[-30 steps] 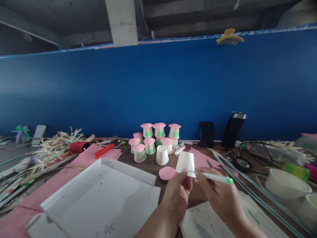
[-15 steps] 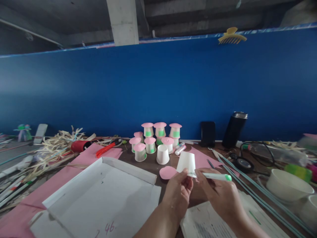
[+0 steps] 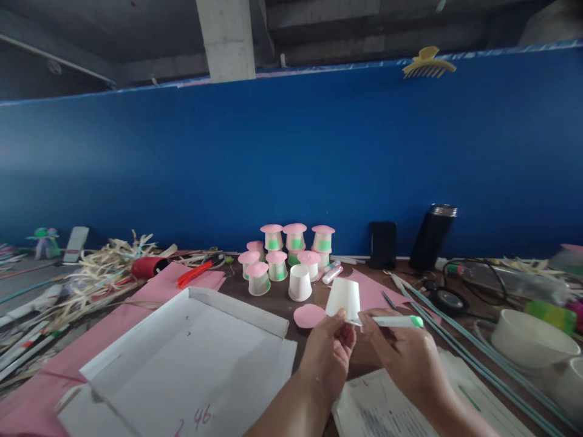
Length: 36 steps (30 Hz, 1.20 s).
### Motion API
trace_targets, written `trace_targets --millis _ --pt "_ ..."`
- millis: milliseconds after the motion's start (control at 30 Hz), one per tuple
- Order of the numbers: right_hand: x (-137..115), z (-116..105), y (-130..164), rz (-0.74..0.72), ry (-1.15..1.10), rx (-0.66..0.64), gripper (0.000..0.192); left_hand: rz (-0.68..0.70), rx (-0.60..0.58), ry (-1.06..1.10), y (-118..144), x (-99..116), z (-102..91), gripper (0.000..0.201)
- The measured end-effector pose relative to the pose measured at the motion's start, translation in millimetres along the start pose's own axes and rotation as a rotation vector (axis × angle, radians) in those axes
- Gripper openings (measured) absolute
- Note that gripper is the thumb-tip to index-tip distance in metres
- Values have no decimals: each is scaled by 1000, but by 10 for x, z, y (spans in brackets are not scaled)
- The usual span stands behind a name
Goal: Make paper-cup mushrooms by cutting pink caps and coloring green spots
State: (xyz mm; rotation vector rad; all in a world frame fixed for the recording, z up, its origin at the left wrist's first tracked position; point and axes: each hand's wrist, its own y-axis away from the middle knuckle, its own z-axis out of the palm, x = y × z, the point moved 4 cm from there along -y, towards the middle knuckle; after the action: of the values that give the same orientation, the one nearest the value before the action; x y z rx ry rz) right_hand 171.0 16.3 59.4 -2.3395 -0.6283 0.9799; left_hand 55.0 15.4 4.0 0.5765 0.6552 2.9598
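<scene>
Blue partition wall (image 3: pixel 291 164) runs the full width behind the bench; yellow hair claw (image 3: pixel 428 62) clipped on its top edge.

White flat cardboard tray (image 3: pixel 182 358), one, at near left, with raised rims; red handwriting at its near edge reads "46", a mark before it not legible. Pink paper sheet (image 3: pixel 150 297) lies under its far side.

Printed paper sheets (image 3: pixel 364 406) lie under the forearms; the text is too small to read.

Black flask (image 3: pixel 430 237), one, upright at the wall; black phone (image 3: pixel 382 244) leans just beside it. No brand readable on either.

Cluster of pink-capped cups (image 3: pixel 291 252) near the wall: about ten counted, several with green bands, some hidden behind others. One plain white cup (image 3: pixel 300 283) stands inverted in front. One loose pink disc (image 3: pixel 310 316) on the table, just beside the left hand.

Left hand (image 3: pixel 328 352): fingers closed on the rim of an inverted white paper cup (image 3: pixel 344 299), lifted clear of the table in front of the cluster.

Right hand (image 3: pixel 405 358): closed round a green-capped white marker (image 3: pixel 396 321), tip at the cup's lower edge.

Bare brown tabletop (image 3: pixel 273 303) shows only between the tray and the cups.
</scene>
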Motion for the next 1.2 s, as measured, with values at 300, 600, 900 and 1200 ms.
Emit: trace_targets --millis 300,600,900,1200 --pt "22 0 12 -46 8 56 25 -13 -13 5 -10 -2 2 7" --pt "14 -8 14 -20 6 50 26 -6 5 20 -6 -9 12 5" --pt "122 1 -2 -40 29 132 24 -20 17 -8 -3 -40 -3 7" --pt "108 -5 -16 -54 23 152 21 -26 15 -20 -3 -45 -13 8"
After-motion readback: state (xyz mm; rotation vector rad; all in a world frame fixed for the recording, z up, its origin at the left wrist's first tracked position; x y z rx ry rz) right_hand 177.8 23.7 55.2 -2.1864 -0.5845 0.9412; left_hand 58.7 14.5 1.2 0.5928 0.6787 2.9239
